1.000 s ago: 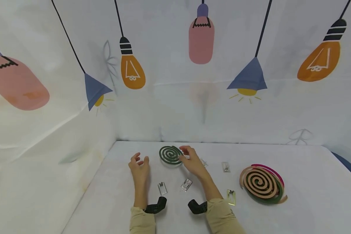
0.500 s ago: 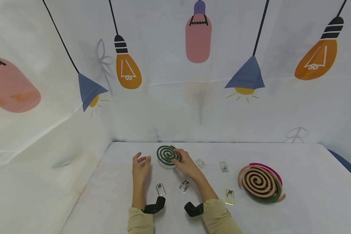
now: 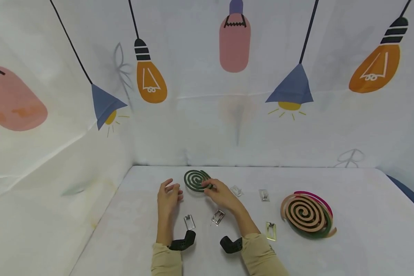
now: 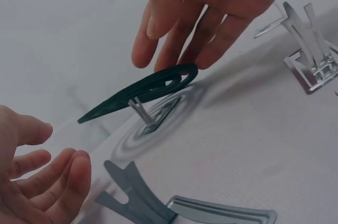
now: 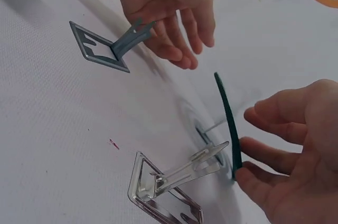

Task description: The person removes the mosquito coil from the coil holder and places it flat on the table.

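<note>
A green mosquito coil (image 3: 193, 181) lies near the table's far edge. In the left wrist view, the coil (image 4: 127, 94) is tilted over a small metal coil stand (image 4: 153, 123), whose upright prongs reach up to it. My right hand (image 3: 222, 194) is at the coil's right rim, its fingertips touching the edge with fingers fairly straight. To the left of the coil, my left hand (image 3: 168, 197) hovers with loosely bent fingers, holding nothing. The right wrist view shows the coil (image 5: 230, 123) nearly edge-on beside my right fingers (image 5: 264, 155).
Several more metal stands lie about: two silver ones (image 3: 189, 222) between my forearms, others farther right, and a gold-coloured stand (image 3: 271, 231). A pile of brown, green and pink coils (image 3: 305, 214) is at the right. A printed white cloth (image 3: 207, 126) hangs behind the table.
My right hand moved slightly left over the coil's rim, then back to its edge. The left hand's fingers bent a little and it shifted nearer the coil. The view shifted slightly.
</note>
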The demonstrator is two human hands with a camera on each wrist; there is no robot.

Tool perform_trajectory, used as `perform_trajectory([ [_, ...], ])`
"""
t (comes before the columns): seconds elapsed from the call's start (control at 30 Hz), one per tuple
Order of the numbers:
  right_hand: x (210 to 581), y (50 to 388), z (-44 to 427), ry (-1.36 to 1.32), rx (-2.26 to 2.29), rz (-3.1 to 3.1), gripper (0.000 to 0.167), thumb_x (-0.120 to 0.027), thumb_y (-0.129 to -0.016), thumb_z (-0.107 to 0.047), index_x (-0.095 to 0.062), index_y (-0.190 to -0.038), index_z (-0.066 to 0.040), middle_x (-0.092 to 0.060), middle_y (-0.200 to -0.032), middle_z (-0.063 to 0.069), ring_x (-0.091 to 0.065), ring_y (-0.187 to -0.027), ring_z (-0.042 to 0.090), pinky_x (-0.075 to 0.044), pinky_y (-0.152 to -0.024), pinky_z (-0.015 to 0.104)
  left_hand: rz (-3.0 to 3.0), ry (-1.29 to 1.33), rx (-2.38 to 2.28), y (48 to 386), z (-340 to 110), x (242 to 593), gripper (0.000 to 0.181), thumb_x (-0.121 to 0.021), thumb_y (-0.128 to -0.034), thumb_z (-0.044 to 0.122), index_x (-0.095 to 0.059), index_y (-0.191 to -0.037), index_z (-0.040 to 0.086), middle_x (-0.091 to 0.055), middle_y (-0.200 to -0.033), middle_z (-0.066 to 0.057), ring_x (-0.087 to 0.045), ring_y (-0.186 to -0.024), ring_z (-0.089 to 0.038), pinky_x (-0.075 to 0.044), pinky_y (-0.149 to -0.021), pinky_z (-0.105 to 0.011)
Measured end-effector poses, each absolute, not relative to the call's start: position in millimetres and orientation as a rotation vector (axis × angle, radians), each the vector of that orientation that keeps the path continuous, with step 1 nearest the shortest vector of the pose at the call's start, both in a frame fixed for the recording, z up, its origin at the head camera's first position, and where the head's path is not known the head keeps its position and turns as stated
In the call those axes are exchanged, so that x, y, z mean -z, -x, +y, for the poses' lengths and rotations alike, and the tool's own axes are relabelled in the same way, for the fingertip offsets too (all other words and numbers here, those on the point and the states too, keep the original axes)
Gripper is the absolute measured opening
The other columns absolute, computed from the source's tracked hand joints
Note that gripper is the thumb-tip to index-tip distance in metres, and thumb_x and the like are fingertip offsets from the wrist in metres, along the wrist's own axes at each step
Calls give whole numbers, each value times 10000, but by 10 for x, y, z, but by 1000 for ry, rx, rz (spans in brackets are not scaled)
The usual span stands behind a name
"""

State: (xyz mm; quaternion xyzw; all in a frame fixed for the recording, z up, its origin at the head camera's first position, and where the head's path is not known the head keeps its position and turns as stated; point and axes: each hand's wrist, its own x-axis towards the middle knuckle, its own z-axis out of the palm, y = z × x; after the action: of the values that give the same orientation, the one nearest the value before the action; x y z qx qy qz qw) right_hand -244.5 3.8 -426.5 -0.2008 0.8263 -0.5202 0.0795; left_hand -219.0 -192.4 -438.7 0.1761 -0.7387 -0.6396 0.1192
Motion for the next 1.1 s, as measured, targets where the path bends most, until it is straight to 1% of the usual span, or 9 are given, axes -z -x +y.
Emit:
perform_trajectory([
  [0.23, 4248, 2430, 86, 668, 1526, 2480, 240, -526, -934, -100, -620, -1153, -67, -617, -1214, 92, -518, -1224, 273, -394, -1035, 460, -2140, -449, 1898, 2215, -1880, 4369, 395, -508, -961, 143, -454, -1317, -21, -635, -1100, -284, -670, -698, -121, -563, -623, -250],
  [0.33, 4234, 2407, 91, 686, 1496, 2488, 240, -522, -937, -115, -626, -1150, -81, -623, -1206, 78, -540, -1181, 261, -419, -989, 451, -2135, -426, 1910, 2223, -1868, 4366, 403, -496, -979, 201, -459, -1307, -31, -643, -1073, -284, -676, -702, -138, -566, -623, -266],
  [0.43, 4218, 2376, 82, 711, 1474, 2480, 254, -515, -938, -133, -621, -1165, -91, -623, -1204, 73, -554, -1139, 246, -434, -938, 421, -2144, -403, 1927, 2226, -1852, 4359, 458, -481, -988, 272, -447, -1319, -42, -644, -1076, -284, -689, -720, -170, -569, -631, -283],
  [0.53, 4211, 2353, 66, 744, 1453, 2467, 275, -510, -935, -137, -607, -1189, -92, -622, -1206, 68, -562, -1072, 223, -442, -882, 381, -2164, -411, 1925, 2226, -1825, 4344, 495, -466, -987, 341, -460, -1321, -24, -652, -1079, -264, -696, -745, -208, -569, -636, -293],
  [0.6, 4209, 2346, 56, 765, 1452, 2450, 284, -505, -937, -130, -597, -1204, -95, -617, -1218, 59, -557, -1072, 209, -442, -871, 366, -2170, -423, 1929, 2226, -1800, 4334, 490, -488, -977, 349, -481, -1308, -12, -653, -1073, -252, -692, -746, -208, -568, -630, -290],
  [0.67, 4213, 2344, 49, 781, 1448, 2442, 287, -502, -942, -126, -591, -1213, -97, -610, -1231, 52, -555, -1098, 210, -447, -881, 374, -2176, -424, 1939, 2228, -1768, 4337, 468, -529, -962, 324, -502, -1292, -6, -652, -1060, -243, -687, -721, -187, -565, -619, -278],
  [0.8, 4206, 2341, 42, 801, 1449, 2412, 292, -498, -948, -119, -582, -1227, -91, -601, -1249, 52, -535, -1185, 228, -445, -934, 417, -2191, -427, 1944, 2234, -1722, 4357, 399, -592, -930, 209, -532, -1262, -5, -654, -1031, -228, -658, -644, -126, -554, -587, -250],
  [0.9, 4195, 2332, 44, 815, 1442, 2407, 293, -501, -951, -120, -578, -1231, -82, -598, -1253, 63, -524, -1210, 250, -431, -968, 453, -2201, -439, 1919, 2228, -1717, 4377, 368, -591, -919, 150, -539, -1251, -1, -662, -1015, -224, -645, -617, -111, -548, -571, -242],
  [1.1, 4193, 2323, 80, 805, 1460, 2446, 272, -522, -952, -128, -586, -1212, -86, -600, -1243, 76, -492, -1250, 288, -377, -1016, 522, -2217, -406, 1850, 2226, -1739, 4414, 354, -592, -914, 115, -538, -1245, 0, -673, -983, -233, -643, -602, -120, -535, -548, -238],
])
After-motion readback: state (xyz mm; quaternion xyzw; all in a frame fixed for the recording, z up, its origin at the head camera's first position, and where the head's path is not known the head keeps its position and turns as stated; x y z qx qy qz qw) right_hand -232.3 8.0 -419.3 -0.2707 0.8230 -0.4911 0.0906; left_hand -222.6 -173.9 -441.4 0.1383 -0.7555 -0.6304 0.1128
